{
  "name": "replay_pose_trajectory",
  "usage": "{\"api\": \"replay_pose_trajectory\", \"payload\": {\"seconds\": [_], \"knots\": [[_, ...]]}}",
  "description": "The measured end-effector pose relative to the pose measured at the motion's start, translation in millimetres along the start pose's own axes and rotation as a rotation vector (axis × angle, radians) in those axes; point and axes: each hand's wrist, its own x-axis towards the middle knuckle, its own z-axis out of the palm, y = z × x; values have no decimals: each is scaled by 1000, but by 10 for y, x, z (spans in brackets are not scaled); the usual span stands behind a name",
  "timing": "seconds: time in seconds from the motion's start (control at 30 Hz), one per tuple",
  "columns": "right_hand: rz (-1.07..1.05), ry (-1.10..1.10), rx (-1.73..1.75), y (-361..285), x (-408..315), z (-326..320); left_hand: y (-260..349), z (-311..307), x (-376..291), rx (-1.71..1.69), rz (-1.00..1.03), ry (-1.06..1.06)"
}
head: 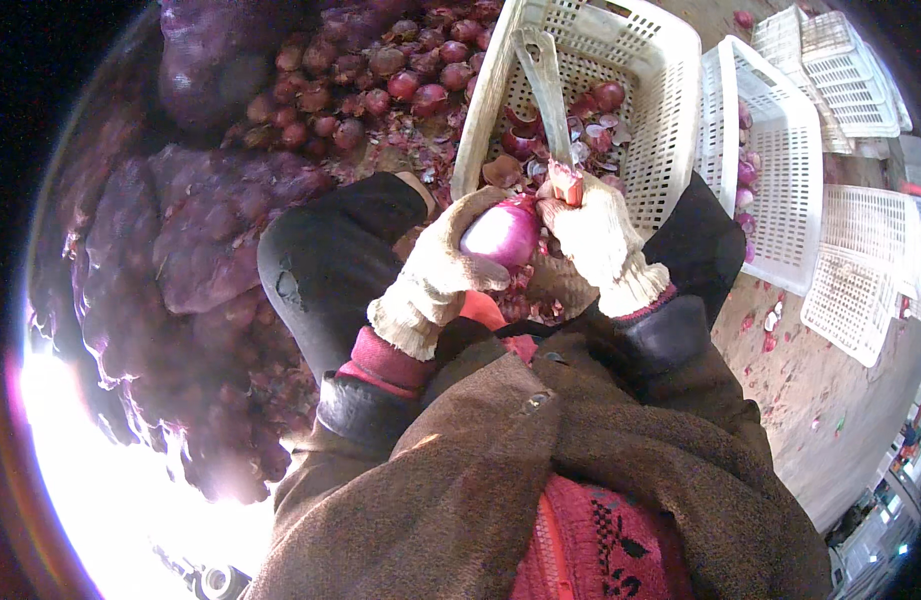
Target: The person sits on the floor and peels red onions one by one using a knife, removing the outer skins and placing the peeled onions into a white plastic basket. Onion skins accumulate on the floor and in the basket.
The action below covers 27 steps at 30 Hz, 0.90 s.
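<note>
My left hand (453,247), in a cream knit glove, is closed around a large peeled red onion (503,232). Beside it, my right hand (591,225), gloved the same way, grips a small tool with a reddish handle (569,187); its blade, if any, is hidden. Fingers of the right hand are at the onion's right side. Beyond both hands, a white perforated plastic basket (666,112) holds several red onions (608,96) and loose onion skins (503,171). A worn flat strip (544,82) lies across the basket from its far rim towards my right hand.
A heap of unpeeled red onions (385,64) lies at the upper left, next to filled purple mesh sacks (197,225). Another white basket (783,172), with onions along its side, stands at the right. Farther right are stacked baskets (850,75) and a basket on the floor (850,300).
</note>
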Motion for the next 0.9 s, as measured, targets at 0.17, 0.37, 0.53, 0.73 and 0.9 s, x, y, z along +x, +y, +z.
{"api": "replay_pose_trajectory", "payload": {"seconds": [0.17,0.37,0.53,0.73,0.9], "knots": [[61,-10,520,199,26,24,-52,6,89,-59,-69,234],[158,-11,326,17,-13,87,-192,4,112,-211,2,250],[161,-8,502,115,2,196,-189,-27,129,170,-6,122],[260,14,725,133,25,221,-137,-7,133,290,-12,83],[197,-1,900,334,53,239,-95,16,118,163,-20,20]]}}
